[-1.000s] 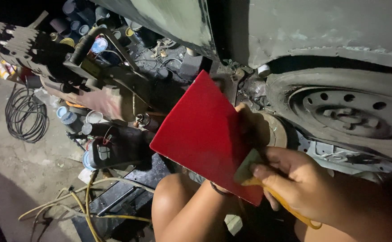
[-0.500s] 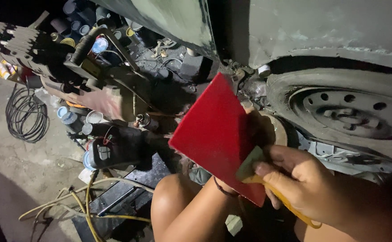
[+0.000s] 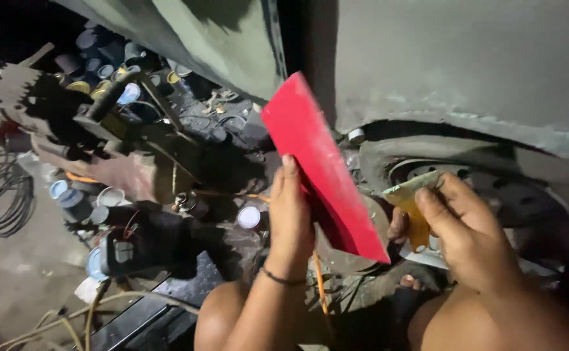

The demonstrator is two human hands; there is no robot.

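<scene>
Left hand: left hand (image 3: 291, 214) grips the red board (image 3: 323, 169) by its lower left edge, fingers wrapped behind it, thumb on the near side; dark band at the wrist.
Right hand: right hand (image 3: 466, 227) closed around a yellow spreader (image 3: 414, 208), fingers (image 3: 431, 205) pinching the flat blade near its top.
Red board place: held in the air between the two hands, in front of the car wheel (image 3: 492, 188), just beside the spreader, not clearly touching it.
Red board axis: long axis runs diagonally, upper corner pointing up and left toward the grey car body (image 3: 440, 65), lower corner pointing down and right toward the right hand; seen nearly edge-on, red face tilted to the right.
Spreader axis: blade end points up and left, yellow handle part hangs down under the fingers; greyish smear on the blade.
Cans: round tins (image 3: 112, 62) with blue, white and yellow lids, piled upper left on the floor; more small round lids (image 3: 83, 198), pale blue and white, lower left beside the clutter.
Single lid: small white round cap (image 3: 249, 218) just left of the left wrist.
Cable: black coiled wire (image 3: 1, 195) on the floor at far left.
Hose: yellowish hose (image 3: 89, 312) along the floor, bottom left.
Labels: too dark and small to tell.
</scene>
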